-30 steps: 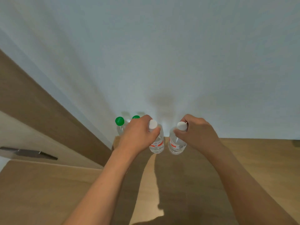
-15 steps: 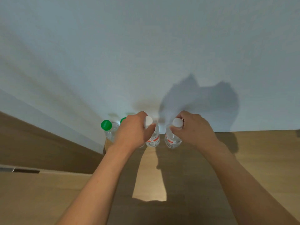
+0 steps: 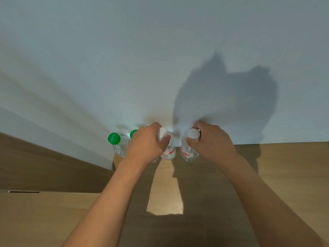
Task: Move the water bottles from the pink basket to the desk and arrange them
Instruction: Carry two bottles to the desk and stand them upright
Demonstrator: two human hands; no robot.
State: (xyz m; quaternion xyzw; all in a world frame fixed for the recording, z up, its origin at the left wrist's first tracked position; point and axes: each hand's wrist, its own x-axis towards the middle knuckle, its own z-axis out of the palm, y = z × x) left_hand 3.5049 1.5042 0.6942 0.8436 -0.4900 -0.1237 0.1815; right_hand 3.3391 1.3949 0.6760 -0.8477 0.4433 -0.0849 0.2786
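Observation:
Two clear water bottles with white caps and red labels stand upright at the back of the wooden desk [image 3: 284, 175], close to the wall. My left hand [image 3: 146, 145] grips the neck of the left white-capped bottle [image 3: 168, 152]. My right hand [image 3: 211, 141] holds the right white-capped bottle [image 3: 188, 154] by its cap. To their left stand two green-capped bottles: one [image 3: 118, 145] in plain sight, the other [image 3: 133, 133] mostly hidden behind my left hand. The pink basket is not in view.
The white wall [image 3: 160, 59] rises right behind the bottles. The desk's left edge lies just left of the green-capped bottles, with a lower wooden surface [image 3: 44, 220] beyond it.
The view has tilted upward, so the bottles and hands sit lower against the wall. Both hands keep their hold on the white-capped bottles, which stay side by side.

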